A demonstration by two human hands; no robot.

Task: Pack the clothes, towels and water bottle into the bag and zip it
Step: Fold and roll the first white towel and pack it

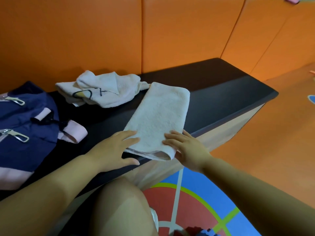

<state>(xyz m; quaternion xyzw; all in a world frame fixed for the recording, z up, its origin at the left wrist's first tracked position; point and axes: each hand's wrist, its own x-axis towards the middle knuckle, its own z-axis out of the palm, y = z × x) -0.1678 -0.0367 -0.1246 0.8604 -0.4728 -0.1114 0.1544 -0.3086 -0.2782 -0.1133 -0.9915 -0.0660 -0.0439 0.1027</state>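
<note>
Folded towel [158, 120] under flat open left grip [115, 150] and right grip [185, 149], no legible writing.

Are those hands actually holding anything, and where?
Nothing is gripped. Both hands, left and right, lie flat and open on the near end of the folded towel on the bench.

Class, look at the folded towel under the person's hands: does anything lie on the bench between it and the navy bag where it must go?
Nothing visible blocks it. The folded towel and the navy bag are separated only by bare bench. The bag's pink strap lies at the bag's edge, and the crumpled towel sits farther back, off the path.
</note>
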